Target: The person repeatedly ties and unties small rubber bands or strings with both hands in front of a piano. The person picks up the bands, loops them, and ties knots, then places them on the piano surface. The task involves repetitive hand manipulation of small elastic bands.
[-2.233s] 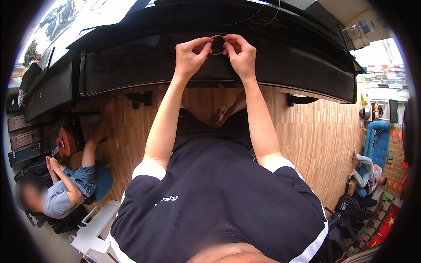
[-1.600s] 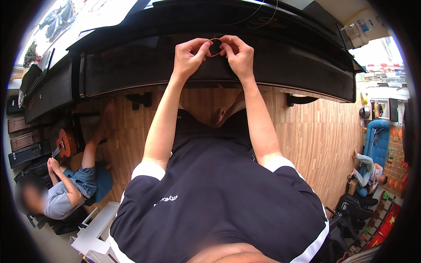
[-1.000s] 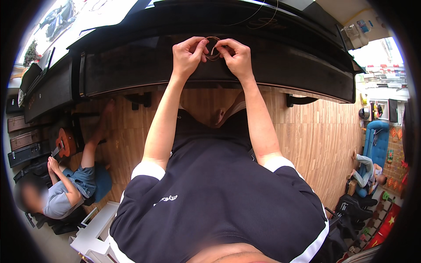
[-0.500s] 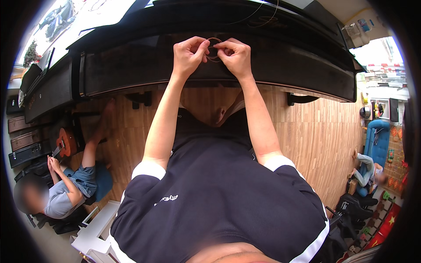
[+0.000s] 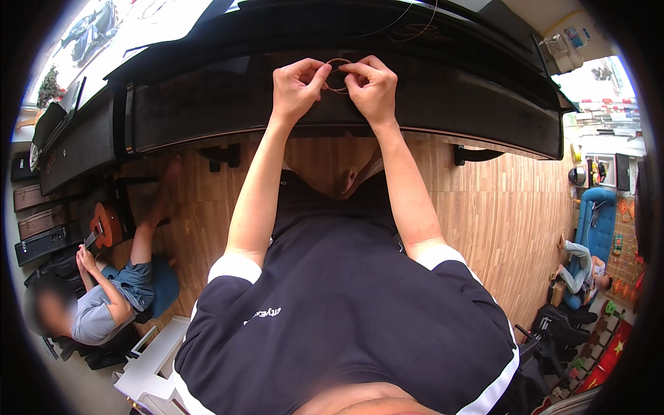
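Over the black lid of a piano (image 5: 207, 97), both my arms stretch forward and my hands meet near the middle. A thin, copper-coloured coil of string (image 5: 337, 60), bent into a small ring, spans the gap between them. My left hand (image 5: 297, 88) pinches the ring's left side between thumb and forefinger. On the ring's right side, my right hand (image 5: 373, 88) is closed with thumb and fingertips together. The exact grip of the right fingertips is partly hidden by the fingers.
Thin loose strands (image 5: 432, 21) arc over the piano's top. At left, a seated person (image 5: 104, 304) has a small orange-brown guitar (image 5: 104, 225) alongside. Another person (image 5: 588, 273) sits by a blue sofa (image 5: 596, 214) at right. A white stand (image 5: 149, 366) is at lower left.
My right hand has shifted very slightly, and the ring between my hands looks tighter, with fewer strands hanging below it. My left hand stays nearly in place.
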A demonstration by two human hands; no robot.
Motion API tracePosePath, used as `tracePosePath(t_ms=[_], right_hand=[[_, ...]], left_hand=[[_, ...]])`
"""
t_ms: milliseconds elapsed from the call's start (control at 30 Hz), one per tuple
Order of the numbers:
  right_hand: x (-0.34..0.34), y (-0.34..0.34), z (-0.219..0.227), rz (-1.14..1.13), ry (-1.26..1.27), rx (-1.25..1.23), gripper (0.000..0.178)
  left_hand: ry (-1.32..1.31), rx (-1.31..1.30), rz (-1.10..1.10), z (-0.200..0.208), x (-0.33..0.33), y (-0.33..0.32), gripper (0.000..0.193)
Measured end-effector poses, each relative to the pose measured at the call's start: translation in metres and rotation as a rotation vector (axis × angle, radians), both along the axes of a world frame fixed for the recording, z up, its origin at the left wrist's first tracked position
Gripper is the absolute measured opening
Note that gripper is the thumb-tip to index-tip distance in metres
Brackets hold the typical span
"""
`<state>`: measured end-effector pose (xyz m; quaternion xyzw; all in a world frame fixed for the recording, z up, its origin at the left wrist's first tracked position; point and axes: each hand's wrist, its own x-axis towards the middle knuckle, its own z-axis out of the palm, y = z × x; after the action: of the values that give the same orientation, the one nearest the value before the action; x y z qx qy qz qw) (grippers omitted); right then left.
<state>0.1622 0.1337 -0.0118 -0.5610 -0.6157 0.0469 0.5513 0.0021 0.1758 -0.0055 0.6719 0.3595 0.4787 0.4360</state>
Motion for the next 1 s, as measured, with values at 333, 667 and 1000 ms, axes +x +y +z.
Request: tracePosePath(t_ms=[333,667,1000], right_hand=[[0.002,-0.002,0.001,0.034,0.032,-0.025,0.013],[0.018,-0.009,0.004,0.336,0.495,0.116,0.019],[0.034,-0.012,-0.01,0.394,1.02,0.171,0.041]], left_hand=[[-0.023,-0.001,0.028,-0.002,0.001,0.001,0.019],[-0.063,0.141,0.147,-0.01,0.004,0.007,0.018],[-0.123,0.04,0.124,-0.014,0.0,0.011,0.026]])
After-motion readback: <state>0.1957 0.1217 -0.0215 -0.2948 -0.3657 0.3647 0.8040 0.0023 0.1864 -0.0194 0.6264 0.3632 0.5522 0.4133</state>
